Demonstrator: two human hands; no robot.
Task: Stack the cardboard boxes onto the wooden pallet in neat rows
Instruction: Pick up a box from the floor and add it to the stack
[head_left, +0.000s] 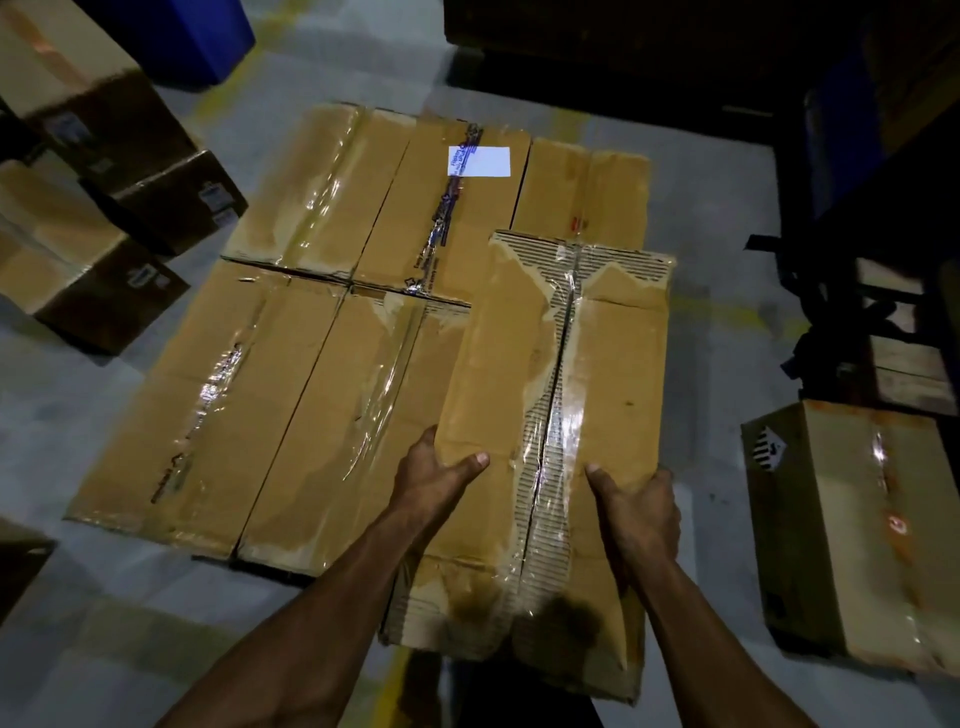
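A long taped cardboard box with torn top paper sits tilted at the front right of the stack, its near end hanging toward me. My left hand grips its left side, thumb on top. My right hand grips its right side, thumb on top as well. Two long boxes lie side by side to its left. Behind them three more boxes form a back row; the middle one bears a white label. The wooden pallet is hidden beneath the boxes.
Loose cardboard boxes stand on the grey floor at the left. Another taped box lies at the right. A blue bin stands at the back left. Dark racking and wooden pallets fill the right and far side.
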